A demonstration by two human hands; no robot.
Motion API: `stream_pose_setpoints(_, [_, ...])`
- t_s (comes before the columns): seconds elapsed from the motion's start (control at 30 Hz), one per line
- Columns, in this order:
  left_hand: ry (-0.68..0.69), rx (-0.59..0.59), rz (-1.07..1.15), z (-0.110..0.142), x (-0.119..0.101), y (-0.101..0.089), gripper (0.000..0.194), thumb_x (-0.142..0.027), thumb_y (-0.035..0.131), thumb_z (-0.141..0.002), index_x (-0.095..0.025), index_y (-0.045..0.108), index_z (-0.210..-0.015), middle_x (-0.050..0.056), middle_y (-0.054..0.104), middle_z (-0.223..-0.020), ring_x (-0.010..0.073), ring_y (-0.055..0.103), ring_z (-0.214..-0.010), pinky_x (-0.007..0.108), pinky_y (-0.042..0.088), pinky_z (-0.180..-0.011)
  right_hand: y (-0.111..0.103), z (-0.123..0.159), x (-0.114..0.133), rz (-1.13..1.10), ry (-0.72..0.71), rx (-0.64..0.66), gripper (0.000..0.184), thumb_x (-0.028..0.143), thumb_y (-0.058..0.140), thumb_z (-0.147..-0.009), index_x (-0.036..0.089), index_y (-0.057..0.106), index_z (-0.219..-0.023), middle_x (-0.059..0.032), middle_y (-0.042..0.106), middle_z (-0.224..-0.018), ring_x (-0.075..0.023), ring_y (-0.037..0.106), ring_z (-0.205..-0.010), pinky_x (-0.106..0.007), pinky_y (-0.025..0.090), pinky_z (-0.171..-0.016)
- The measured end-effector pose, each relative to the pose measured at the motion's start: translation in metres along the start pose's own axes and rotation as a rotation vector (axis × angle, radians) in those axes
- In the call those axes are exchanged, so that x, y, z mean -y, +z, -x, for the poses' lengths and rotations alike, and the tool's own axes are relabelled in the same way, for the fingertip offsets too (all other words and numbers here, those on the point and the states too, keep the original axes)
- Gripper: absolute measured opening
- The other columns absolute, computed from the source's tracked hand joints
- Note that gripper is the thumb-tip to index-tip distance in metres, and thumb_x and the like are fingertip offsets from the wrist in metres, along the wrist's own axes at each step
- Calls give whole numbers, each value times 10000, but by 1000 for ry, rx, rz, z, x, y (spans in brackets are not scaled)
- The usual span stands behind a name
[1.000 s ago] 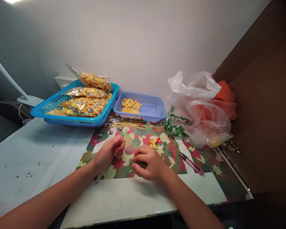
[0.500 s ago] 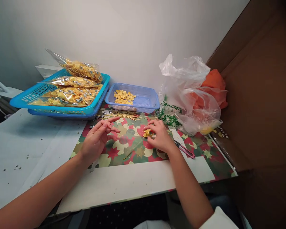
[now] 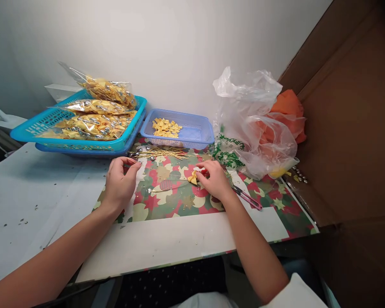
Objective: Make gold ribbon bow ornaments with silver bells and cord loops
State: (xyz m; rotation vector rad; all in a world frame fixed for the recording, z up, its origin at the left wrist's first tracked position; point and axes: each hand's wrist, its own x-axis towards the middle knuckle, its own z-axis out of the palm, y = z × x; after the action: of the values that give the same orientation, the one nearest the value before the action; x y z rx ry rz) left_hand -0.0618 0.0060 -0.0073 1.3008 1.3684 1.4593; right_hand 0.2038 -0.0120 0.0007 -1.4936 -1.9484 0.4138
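My right hand [image 3: 215,182] pinches a small yellow ribbon bow [image 3: 193,177] at its fingertips, just above the patterned sheet [image 3: 176,205]. A thin gold tie [image 3: 162,190] stretches left of the bow; I cannot tell whether it is joined to it. My left hand [image 3: 120,184] is closed, thumb against fingers, near the left edge of the sheet; whatever it pinches is too small to make out. Close beyond it lie loose silver beads [image 3: 152,158] and a pile of gold ties [image 3: 170,152].
A turquoise basket [image 3: 122,143] at the back left holds clear bags of bows with silver beads. Beside it, a periwinkle basket [image 3: 197,141] contains loose yellow bows. Plastic bags [image 3: 256,137] are heaped at the right, with a pink cutter [image 3: 250,199] before them and a cardboard wall [image 3: 346,149] alongside.
My right hand has moved to the yellow bow, picked it up and shifted it slightly left. My left hand went toward the beads, spread its fingers, then drew back closed. The view tilted down.
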Motion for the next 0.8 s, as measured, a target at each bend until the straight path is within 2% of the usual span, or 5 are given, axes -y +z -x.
stream_pose_setpoints(0.13, [-1,-275,-266,-3,-3,4,357,-133,704,-674,-234,391,-810,-13,328,-927,220,409,-934,442,335,-1012,2,0,-3,18,44,37,97,163,592,-873,209,647,-807,-39,701,-907,-232,558,-933,-381,427,-860])
stream_pose_setpoints(0.3, [41,-363,-418,-7,-16,-2,429,-141,696,-638,-257,311,-788,12,295,-971,277,415,-1079,522,287,-1085,2,-1,-1,14,62,54,144,140,581,-870,213,603,-748,-16,688,-846,-203,563,-868,-355,426,-841])
stream_pose_setpoints(0.43, [358,-437,-495,-1,-23,-8,458,-161,669,-616,-269,264,-800,48,320,-1019,284,404,-1107,467,308,-1079,3,-1,2,23,76,57,100,183,569,-902,215,653,-945,-42,695,-922,-232,566,-944,-378,414,-861])
stream_pose_setpoints(0.57, [753,-61,-649,14,-27,7,144,-264,605,-798,-227,469,-828,53,522,-912,276,518,-959,445,384,-932,7,-2,1,30,78,64,127,157,578,-892,205,657,-805,-50,691,-939,-237,556,-954,-395,395,-895])
stream_pose_setpoints(0.8, [450,661,-746,-1,-27,63,269,-347,502,-897,-175,695,-974,129,710,-1031,339,577,-1051,498,389,-938,10,-4,-1,22,61,40,125,161,548,-916,203,656,-869,-40,677,-944,-223,553,-941,-368,410,-883])
